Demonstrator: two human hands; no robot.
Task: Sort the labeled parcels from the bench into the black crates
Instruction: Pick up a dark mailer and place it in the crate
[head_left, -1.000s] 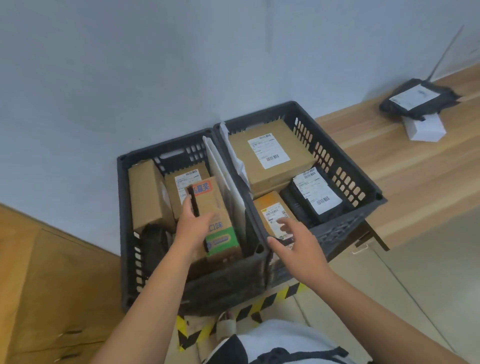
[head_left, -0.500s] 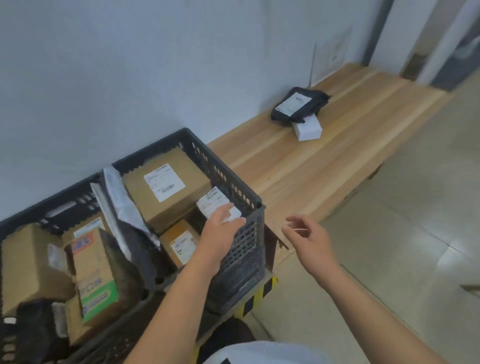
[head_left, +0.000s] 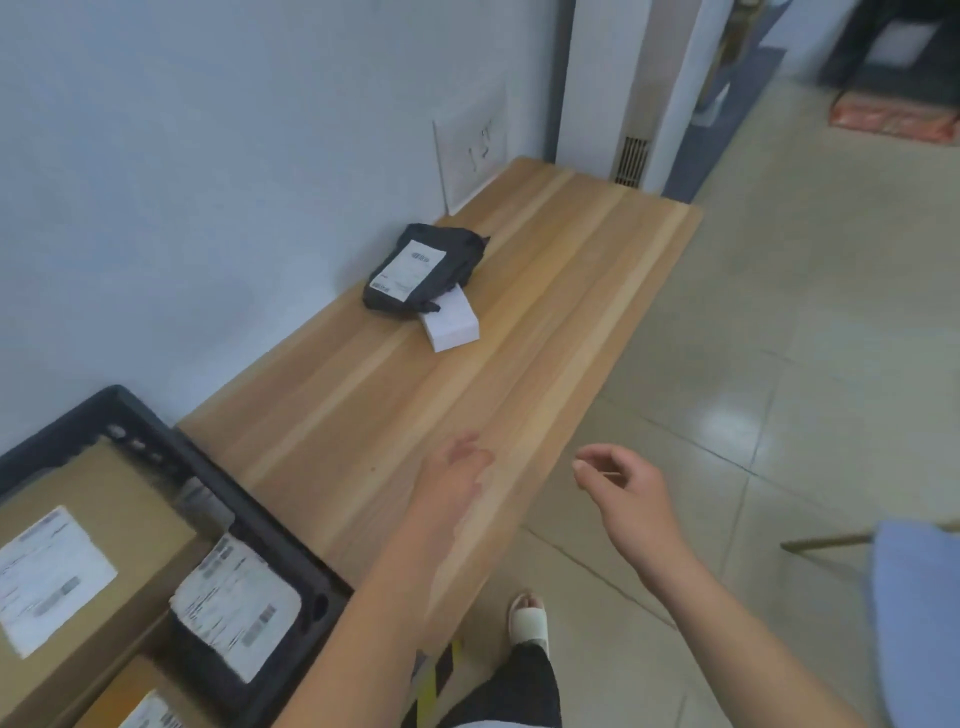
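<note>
A black bagged parcel (head_left: 422, 269) with a white label lies far along the wooden bench (head_left: 545, 322), partly on top of a small white box (head_left: 451, 321). At the lower left a black crate (head_left: 249, 512) holds a large brown box (head_left: 78, 551) with a label, a black labeled parcel (head_left: 236, 608) and another brown box (head_left: 140, 701). My left hand (head_left: 454, 475) hovers over the near end of the bench, fingers relaxed, holding nothing. To its right, over the floor, my right hand (head_left: 621, 486) is loosely curled and also holds nothing.
A pale wall (head_left: 208, 156) runs along the bench's far side, with a white panel (head_left: 470, 150) leaning on it. Tiled floor (head_left: 779, 364) lies to the right. A blue chair seat (head_left: 919, 613) shows at the right edge. My sandalled foot (head_left: 529, 621) stands below the bench edge.
My view has swung right, away from the crates and along the bench. My left hand left the crate's black parcel and now hovers over the bench; my right hand moved along with it.
</note>
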